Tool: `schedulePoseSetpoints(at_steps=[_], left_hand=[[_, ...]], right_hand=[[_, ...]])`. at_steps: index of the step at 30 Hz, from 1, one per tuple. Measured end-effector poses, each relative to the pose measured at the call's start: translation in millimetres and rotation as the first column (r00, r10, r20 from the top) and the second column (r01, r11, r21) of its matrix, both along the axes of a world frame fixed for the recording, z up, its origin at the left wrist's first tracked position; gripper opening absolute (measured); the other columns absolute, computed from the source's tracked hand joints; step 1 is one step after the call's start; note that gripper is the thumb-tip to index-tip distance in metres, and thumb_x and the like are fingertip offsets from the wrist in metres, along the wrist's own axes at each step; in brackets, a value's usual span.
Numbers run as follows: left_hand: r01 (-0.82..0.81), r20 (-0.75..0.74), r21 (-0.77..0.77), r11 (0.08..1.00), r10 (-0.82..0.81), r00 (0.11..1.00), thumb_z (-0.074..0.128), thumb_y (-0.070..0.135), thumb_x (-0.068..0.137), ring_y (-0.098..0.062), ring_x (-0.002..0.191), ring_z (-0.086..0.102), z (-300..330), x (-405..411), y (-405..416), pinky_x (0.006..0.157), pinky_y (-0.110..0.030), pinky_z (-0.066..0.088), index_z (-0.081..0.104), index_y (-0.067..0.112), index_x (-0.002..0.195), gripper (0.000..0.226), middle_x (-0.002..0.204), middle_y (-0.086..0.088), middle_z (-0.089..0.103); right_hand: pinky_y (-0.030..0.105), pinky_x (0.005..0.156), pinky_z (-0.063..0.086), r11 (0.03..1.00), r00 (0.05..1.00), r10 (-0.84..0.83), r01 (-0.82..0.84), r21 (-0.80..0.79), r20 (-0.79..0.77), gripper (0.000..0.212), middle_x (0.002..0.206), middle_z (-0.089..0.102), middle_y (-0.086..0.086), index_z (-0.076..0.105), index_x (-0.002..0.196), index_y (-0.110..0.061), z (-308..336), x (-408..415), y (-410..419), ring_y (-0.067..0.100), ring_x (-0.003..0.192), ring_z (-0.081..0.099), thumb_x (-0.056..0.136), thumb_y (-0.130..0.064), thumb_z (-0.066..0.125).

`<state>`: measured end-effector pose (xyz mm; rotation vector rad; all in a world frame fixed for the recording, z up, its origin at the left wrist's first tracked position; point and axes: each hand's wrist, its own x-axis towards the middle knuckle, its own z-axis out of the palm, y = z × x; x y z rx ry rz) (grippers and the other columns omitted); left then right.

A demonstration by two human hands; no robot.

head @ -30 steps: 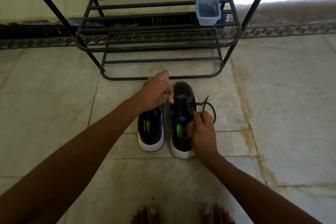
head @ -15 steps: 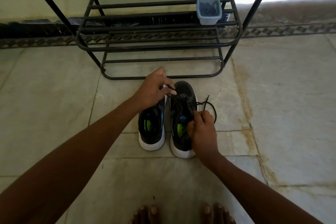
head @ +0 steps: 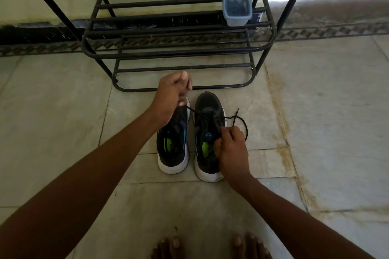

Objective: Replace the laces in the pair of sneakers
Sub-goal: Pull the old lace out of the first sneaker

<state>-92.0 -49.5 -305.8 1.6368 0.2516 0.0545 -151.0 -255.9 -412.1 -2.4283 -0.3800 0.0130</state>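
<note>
Black metal rack [head: 179, 52], translucent plastic tub [head: 236, 9]

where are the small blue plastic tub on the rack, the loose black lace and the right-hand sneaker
small blue plastic tub [head: 237, 19], head view, front wall
loose black lace [head: 245, 130], head view, loop on the floor
right-hand black sneaker with white sole [head: 208, 102], head view, toe cap

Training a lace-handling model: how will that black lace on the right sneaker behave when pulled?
Probably floppy: the lace curls in a loose loop on the floor. Likely light, since the left hand lifts one strand taut. It may snag crossing the right sneaker eyelets.
</note>
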Motion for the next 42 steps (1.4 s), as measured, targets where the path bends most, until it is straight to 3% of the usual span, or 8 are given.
schedulePoseSetpoints(at_steps=[5,8,10,14,18,25,32,42], left_hand=[[0.136,0.073,0.708,0.693,-0.264,0.962,0.062,0.019,0.100,-0.003,0.074,0.051,-2,-5,-7,0.071,-0.025,0.042,0.076,0.010,0.093,0.018,0.083,0.009,0.052],[0.384,-0.309,0.909,0.159,-0.360,0.880,0.067,0.037,0.095,-0.017,0.105,0.045,-11,-10,-22,0.091,-0.037,0.044,0.073,0.022,0.115,0.025,0.115,-0.003,0.044],[0.390,-0.367,0.921,0.005,-0.330,0.870,0.065,0.039,0.096,-0.022,0.116,0.040,-13,-12,-29,0.095,-0.039,0.037,0.073,0.023,0.114,0.025,0.121,-0.004,0.040],[0.194,-0.027,0.833,0.518,-0.313,0.949,0.075,0.025,0.090,-0.010,0.092,0.042,-18,-8,-21,0.081,-0.022,0.034,0.079,0.015,0.090,0.011,0.097,0.004,0.039],[0.298,-0.045,0.611,0.733,-0.344,0.938,0.078,0.013,0.085,-0.016,0.089,0.057,-10,-2,-5,0.081,-0.033,0.050,0.078,0.015,0.077,0.008,0.093,0.002,0.053],[0.733,-0.436,0.493,0.469,-0.596,0.674,0.078,0.027,0.087,-0.005,0.095,0.065,0,-11,0,0.095,-0.039,0.054,0.077,0.019,0.069,0.019,0.098,0.009,0.068],[0.445,-0.212,0.657,0.608,-0.418,0.883,0.062,0.030,0.100,-0.001,0.076,0.070,-13,-8,-13,0.080,-0.037,0.062,0.067,0.022,0.112,0.015,0.082,0.005,0.073],[0.272,-0.149,0.834,0.480,-0.280,0.949,0.075,0.025,0.090,-0.011,0.084,0.060,-35,-3,-23,0.082,-0.038,0.057,0.070,0.016,0.084,0.012,0.095,0.002,0.060]], right_hand=[[0.035,0.068,0.056,1.000,1.000,0.000,0.000,-0.022,0.003,0.038,0.111,0.053,0.010,0.060,0.128,-0.006,-1,1,1,0.021,0.097,0.051,0.100,-0.026,0.043],[0.035,0.066,0.056,0.999,1.000,-0.003,0.003,-0.038,0.005,0.038,0.111,0.053,0.010,0.060,0.126,-0.007,-2,2,1,0.021,0.096,0.051,0.099,-0.026,0.042],[0.035,0.065,0.056,0.999,1.000,-0.008,0.009,-0.045,0.007,0.038,0.111,0.053,0.010,0.060,0.126,-0.007,-1,2,1,0.021,0.096,0.050,0.099,-0.026,0.042],[0.036,0.066,0.057,0.999,1.000,-0.012,0.013,-0.030,0.010,0.032,0.111,0.053,0.010,0.060,0.125,-0.006,-3,2,1,0.022,0.095,0.051,0.099,-0.022,0.048],[0.036,0.067,0.057,1.000,1.000,-0.009,0.009,-0.017,0.018,0.032,0.110,0.054,0.010,0.061,0.124,-0.006,-4,2,0,0.021,0.095,0.052,0.099,-0.022,0.049],[0.033,0.070,0.059,0.997,0.991,0.080,-0.079,-0.014,0.106,0.037,0.126,0.052,0.016,0.056,0.130,-0.003,-2,7,-4,0.029,0.112,0.052,0.097,-0.020,0.051],[0.031,0.089,0.056,0.985,0.987,0.146,-0.151,0.088,0.067,0.045,0.136,0.050,0.012,0.050,0.142,-0.006,-3,15,-8,0.024,0.121,0.051,0.099,-0.020,0.049],[0.030,0.085,0.054,0.983,0.986,0.152,-0.157,0.092,0.064,0.043,0.130,0.053,0.011,0.053,0.138,-0.006,-7,17,-9,0.023,0.116,0.052,0.098,-0.021,0.050]])
